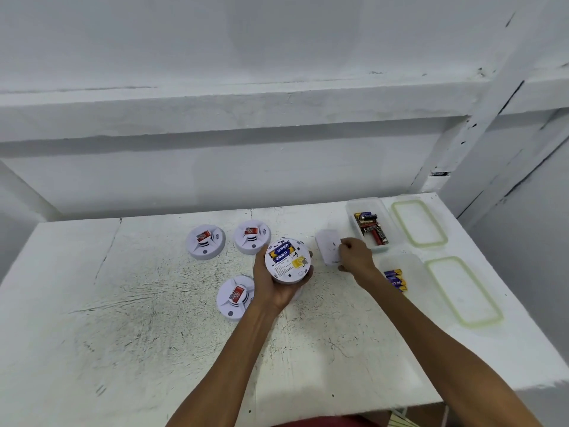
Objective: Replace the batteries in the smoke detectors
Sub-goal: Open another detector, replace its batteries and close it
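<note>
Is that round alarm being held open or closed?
Open: the held detector shows blue batteries in its back, and the right hand holds a white cover apart.

Left hand (pixel 278 286), right hand (pixel 355 257): fingers (pixel 346 245) curled.

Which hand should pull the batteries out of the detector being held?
Right, probably. The left hand grips the smoke detector with its blue batteries exposed, steadying it. The right hand only pinches the white cover just beside it and could let go.
</note>
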